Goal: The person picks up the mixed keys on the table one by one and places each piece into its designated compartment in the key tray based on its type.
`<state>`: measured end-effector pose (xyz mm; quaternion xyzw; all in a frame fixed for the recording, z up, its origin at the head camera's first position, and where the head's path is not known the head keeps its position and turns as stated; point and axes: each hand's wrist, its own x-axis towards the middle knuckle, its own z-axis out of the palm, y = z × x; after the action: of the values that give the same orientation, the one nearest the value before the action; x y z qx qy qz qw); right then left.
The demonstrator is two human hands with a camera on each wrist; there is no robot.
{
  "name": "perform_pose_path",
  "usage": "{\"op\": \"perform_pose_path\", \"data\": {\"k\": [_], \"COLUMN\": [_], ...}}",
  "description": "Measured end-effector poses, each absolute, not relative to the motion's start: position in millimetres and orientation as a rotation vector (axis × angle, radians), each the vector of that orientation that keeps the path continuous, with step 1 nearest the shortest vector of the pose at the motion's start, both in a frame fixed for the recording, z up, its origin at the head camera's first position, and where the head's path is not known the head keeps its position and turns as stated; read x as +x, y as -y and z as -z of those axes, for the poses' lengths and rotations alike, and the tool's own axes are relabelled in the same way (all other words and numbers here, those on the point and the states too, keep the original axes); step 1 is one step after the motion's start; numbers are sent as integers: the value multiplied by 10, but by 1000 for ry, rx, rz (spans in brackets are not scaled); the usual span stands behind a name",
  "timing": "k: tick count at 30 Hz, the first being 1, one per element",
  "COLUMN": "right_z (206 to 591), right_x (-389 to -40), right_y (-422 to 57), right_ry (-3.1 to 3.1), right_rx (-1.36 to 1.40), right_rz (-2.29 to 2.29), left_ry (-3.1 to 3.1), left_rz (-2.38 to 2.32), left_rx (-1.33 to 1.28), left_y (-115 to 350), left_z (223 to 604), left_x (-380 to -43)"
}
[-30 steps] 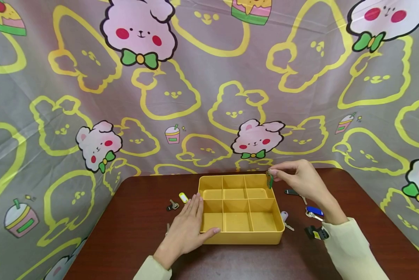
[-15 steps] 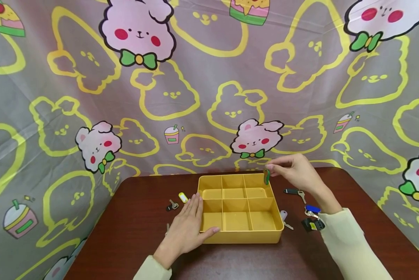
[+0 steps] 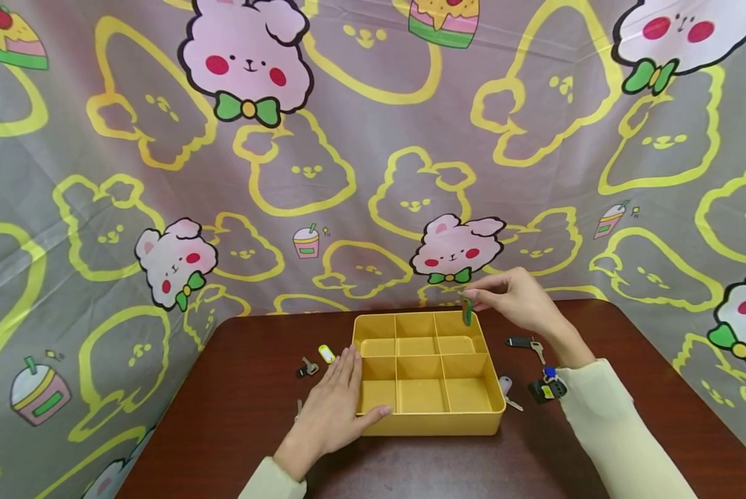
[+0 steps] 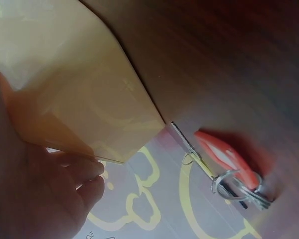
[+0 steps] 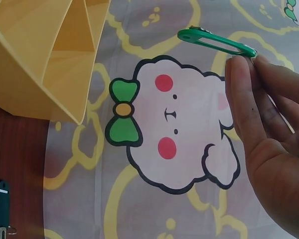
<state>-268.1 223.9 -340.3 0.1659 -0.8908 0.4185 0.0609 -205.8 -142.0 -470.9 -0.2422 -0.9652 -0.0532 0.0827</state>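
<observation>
A yellow box (image 3: 435,424) with several compartments stands on the table; the inside surfaces I can see are bare. My left hand (image 3: 332,409) rests along its left side with fingers stretched out and the thumb over the front rim. Over the box's back right corner, my right hand (image 3: 522,305) pinches a green key tag (image 3: 468,312) between thumb and fingertips. The right wrist view shows that tag's frame (image 5: 188,37) sticking out beyond the fingertips, above the level of the box's rim. Whatever hangs behind it is hard to make out.
Right of the box lie a black-tagged key (image 3: 522,342), a lilac-tagged key (image 3: 505,383), a blue tag (image 3: 550,373) and a black item with yellow (image 3: 542,391). At left are a yellow tag (image 3: 326,353), a dark-tagged key (image 3: 307,366) and a red key tag (image 4: 229,157).
My right hand has moved left and slightly up with the green key tag, from the box's right edge to over its back right corner. The left hand stays put.
</observation>
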Motion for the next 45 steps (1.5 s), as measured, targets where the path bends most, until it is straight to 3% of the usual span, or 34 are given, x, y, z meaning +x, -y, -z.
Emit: {"op": "perform_pose_path", "data": {"k": [45], "right_z": [3471], "right_x": [-3241], "right_y": [-2107], "right_ry": [2864], "right_rx": [457], "right_rz": [-1482], "left_ry": [2883], "left_rz": [180], "left_rx": [-724], "left_y": [1436], "left_z": [4740], "left_x": [-2077]}}
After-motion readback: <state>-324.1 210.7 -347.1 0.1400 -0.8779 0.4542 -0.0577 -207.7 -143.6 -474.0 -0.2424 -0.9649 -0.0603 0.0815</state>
